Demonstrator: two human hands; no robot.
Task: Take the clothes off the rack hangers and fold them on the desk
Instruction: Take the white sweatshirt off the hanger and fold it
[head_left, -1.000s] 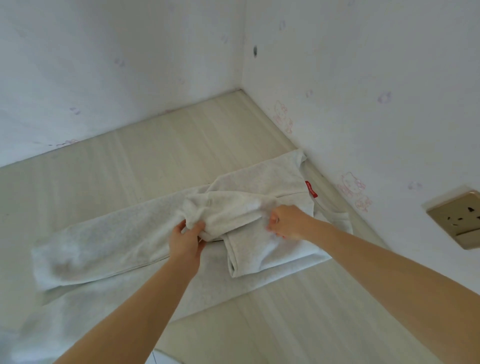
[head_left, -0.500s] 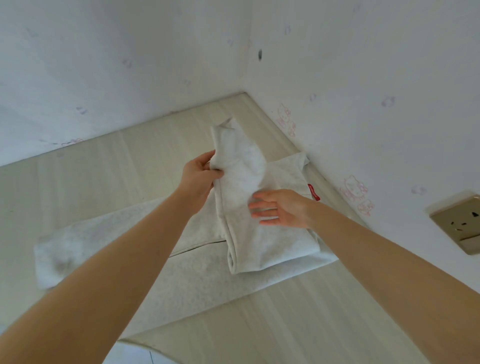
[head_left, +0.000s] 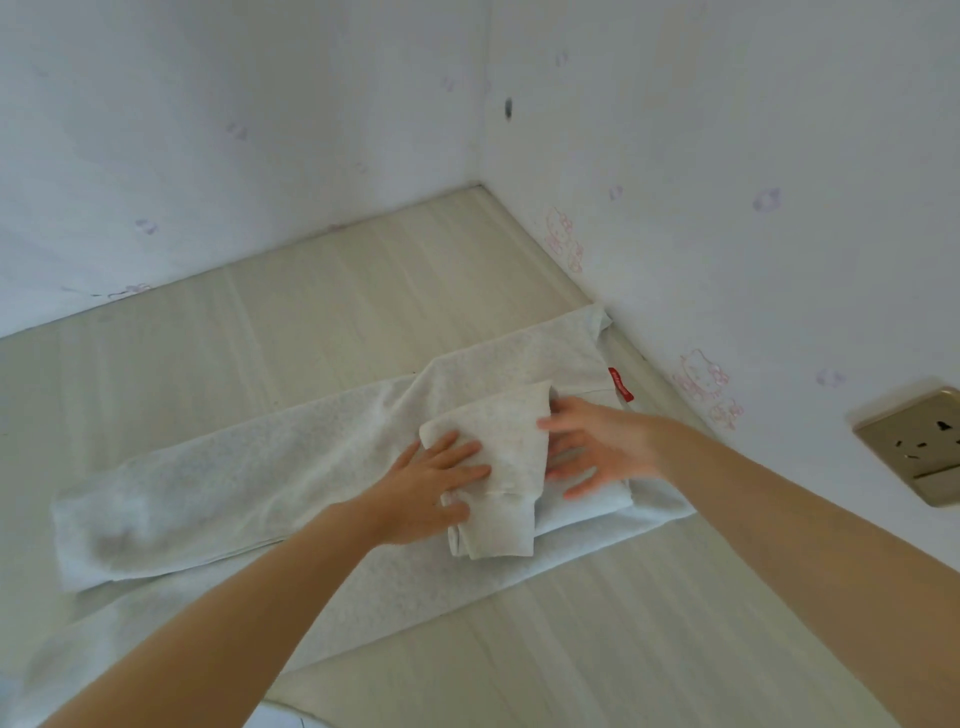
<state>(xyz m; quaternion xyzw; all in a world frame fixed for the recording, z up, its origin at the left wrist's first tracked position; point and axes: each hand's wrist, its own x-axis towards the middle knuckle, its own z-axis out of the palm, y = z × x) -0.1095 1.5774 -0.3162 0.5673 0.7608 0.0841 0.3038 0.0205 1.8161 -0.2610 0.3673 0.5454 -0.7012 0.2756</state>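
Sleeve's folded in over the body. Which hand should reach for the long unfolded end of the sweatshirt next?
Left, probably. The left hand lies flat on the folded sleeve, on the side toward the sweatshirt's unfolded end. The right hand sits beyond the sleeve near the red tag, so it would have to cross over.

Red tag (head_left: 621, 384) on garment (head_left: 291, 457): lettering unreadable.

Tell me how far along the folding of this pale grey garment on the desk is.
Partly done. The pale grey garment is off its hanger and lies flat on the desk. In hand: one sleeve is folded across the body, the left hand pressing it flat and the right hand smoothing beside it. Left: the long part stretched out to the left is unfolded. No rack is in view, so I cannot tell what else remains.
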